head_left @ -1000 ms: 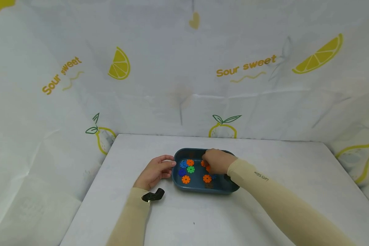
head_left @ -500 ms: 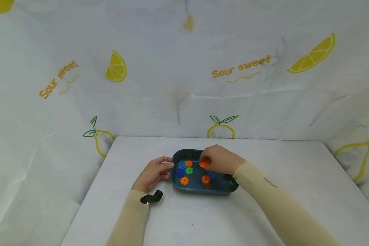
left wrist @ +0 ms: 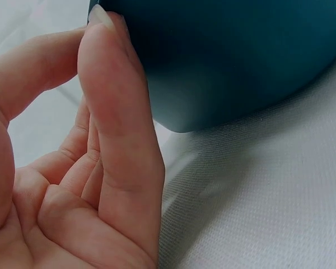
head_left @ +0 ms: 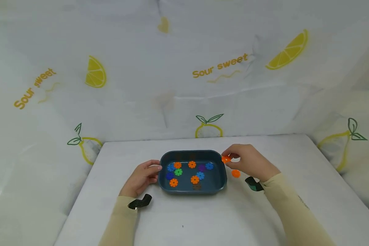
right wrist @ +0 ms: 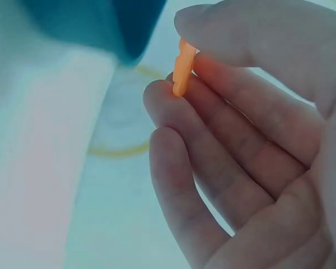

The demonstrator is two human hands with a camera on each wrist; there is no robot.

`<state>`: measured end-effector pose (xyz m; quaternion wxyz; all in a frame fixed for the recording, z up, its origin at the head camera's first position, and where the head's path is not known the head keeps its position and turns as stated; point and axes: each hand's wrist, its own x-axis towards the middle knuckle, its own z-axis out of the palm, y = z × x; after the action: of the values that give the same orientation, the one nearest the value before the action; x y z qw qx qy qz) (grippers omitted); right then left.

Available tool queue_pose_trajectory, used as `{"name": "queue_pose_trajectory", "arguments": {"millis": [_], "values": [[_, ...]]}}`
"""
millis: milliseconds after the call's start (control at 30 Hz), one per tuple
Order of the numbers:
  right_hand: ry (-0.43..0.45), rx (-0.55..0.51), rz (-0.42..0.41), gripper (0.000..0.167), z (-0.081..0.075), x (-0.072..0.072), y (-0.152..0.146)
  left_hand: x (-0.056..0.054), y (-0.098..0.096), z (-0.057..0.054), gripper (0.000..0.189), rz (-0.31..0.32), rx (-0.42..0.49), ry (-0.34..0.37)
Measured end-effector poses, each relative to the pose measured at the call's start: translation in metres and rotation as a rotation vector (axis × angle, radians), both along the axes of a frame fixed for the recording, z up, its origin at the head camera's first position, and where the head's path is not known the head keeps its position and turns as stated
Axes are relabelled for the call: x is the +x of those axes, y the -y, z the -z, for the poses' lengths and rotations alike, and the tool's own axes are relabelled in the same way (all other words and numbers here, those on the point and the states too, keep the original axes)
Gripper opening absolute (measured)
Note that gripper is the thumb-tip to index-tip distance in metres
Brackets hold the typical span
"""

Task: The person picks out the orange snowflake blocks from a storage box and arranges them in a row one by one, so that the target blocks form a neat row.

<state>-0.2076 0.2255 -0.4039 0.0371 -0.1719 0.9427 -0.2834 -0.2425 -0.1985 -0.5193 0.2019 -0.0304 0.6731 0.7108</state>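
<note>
Pinching orange disc (head_left: 226, 159) edge-on in right hand (head_left: 251, 162), just beyond right end of tray (head_left: 213, 182); at opposite end, touching with left hand (head_left: 139, 178), perhaps gripping, cannot tell.

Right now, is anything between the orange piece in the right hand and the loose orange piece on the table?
Nothing visible except fingers of the right hand, showing between the held piece and loose piece in the head view. The tray stands left of the loose piece.
</note>
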Motion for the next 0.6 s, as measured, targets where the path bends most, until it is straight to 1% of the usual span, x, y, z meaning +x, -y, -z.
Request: {"name": "queue_pose_trajectory", "arguments": {"millis": [100,233,400,500,600], "values": [[0.015,-0.002,0.045,0.026,0.009,0.005,-0.016,0.001,0.005,-0.001,0.046,-0.013,-0.005,-0.001],[0.055,0.006,0.093,0.025,0.026,0.013,-0.032,0.003,0.009,0.0,0.048,-0.009,-0.006,0.011],[0.057,0.011,0.127,0.023,0.046,0.02,-0.047,0.004,0.008,0.002,0.048,-0.006,0.001,0.014],[0.046,0.007,0.145,0.023,0.053,0.022,-0.055,0.003,0.005,0.002,0.049,-0.005,0.007,0.007],[0.044,0.003,0.162,0.023,0.057,0.023,-0.063,0.002,0.002,0.001,0.049,-0.002,0.015,0.005]]}}
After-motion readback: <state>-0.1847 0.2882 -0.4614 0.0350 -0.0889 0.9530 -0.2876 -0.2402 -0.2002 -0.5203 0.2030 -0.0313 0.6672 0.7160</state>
